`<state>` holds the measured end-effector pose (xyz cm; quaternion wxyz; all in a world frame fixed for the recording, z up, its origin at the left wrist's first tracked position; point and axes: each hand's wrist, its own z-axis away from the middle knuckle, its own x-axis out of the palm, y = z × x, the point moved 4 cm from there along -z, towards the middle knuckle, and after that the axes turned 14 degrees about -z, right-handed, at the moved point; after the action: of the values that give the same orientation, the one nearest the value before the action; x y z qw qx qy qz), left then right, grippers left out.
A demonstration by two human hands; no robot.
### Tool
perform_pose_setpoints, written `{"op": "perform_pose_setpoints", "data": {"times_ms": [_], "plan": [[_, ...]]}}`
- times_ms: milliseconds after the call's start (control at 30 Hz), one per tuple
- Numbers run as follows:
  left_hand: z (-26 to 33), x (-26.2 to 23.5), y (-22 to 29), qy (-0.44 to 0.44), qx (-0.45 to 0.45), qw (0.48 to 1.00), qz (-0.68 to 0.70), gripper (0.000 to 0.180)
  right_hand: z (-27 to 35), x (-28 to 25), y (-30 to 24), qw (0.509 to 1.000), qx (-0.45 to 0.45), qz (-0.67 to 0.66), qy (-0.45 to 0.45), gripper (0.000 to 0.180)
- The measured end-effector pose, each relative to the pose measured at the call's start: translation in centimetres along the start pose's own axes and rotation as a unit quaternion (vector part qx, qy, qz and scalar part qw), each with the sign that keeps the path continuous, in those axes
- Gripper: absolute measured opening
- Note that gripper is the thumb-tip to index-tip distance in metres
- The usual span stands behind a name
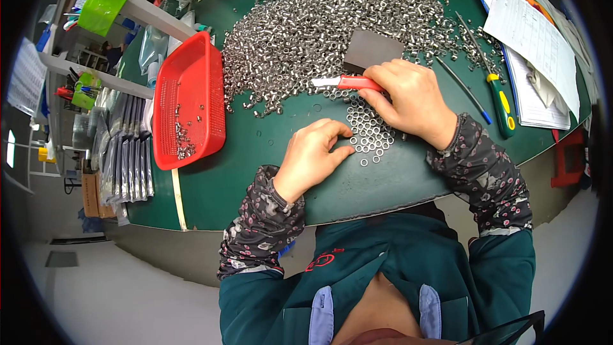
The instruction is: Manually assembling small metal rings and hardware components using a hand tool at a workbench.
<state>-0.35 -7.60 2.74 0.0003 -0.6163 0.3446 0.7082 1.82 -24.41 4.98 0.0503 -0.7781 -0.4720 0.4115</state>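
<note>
My right hand (pixel 408 96) is closed around a red-handled knife (pixel 357 82), its pale blade pointing left over the edge of a large heap of small metal rings (pixel 287 45). Below the knife, several metal rings (pixel 370 129) lie flat in a loose cluster on the green table. My left hand (pixel 314 156) rests at the left side of this cluster, thumb and forefinger apart beside the nearest rings. Nothing shows between those fingertips. A dark grey block (pixel 372 50) sits at the heap's edge, just beyond my right hand.
To the left stands a red perforated basket (pixel 214 115) with some metal pieces inside. A green-and-yellow-handled screwdriver (pixel 501 105) and a thin rod with a blue end (pixel 465 91) lie to the right, beside papers (pixel 530 38) on a clipboard. Bagged parts (pixel 124 153) are stacked beyond the basket.
</note>
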Motion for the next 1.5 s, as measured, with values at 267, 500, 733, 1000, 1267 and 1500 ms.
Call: {"op": "perform_pose_setpoints", "data": {"times_ms": [267,500,733,1000,1267,1500], "plan": [[0.0,0.2,-0.2,0.028,0.034,0.999,-0.012,0.015,-0.1,0.0,-0.4,1.000,-0.006,-0.010,-0.005,0.016],[-0.6,0.0,-4.8,-0.023,-0.088,0.726,0.681,0.002,0.0,-0.1,-0.8,1.000,-0.002,-0.013,-0.008,0.015],[-1.1,0.3,-5.9,0.004,-0.100,0.680,0.726,0.008,0.0,0.3,-1.0,0.997,0.027,-0.052,-0.048,0.019],[-1.2,0.5,-6.4,-0.011,-0.061,0.682,0.729,0.014,0.2,1.0,-1.2,0.991,0.048,-0.077,-0.102,0.020],[-1.2,0.5,-6.4,-0.003,-0.065,0.699,0.712,0.013,0.1,0.9,-1.1,0.989,0.056,-0.084,-0.107,0.022],[-1.2,0.5,-6.3,-0.006,-0.060,0.696,0.715,0.014,0.2,0.9,-1.0,0.988,0.067,-0.092,-0.103,0.022]]}}
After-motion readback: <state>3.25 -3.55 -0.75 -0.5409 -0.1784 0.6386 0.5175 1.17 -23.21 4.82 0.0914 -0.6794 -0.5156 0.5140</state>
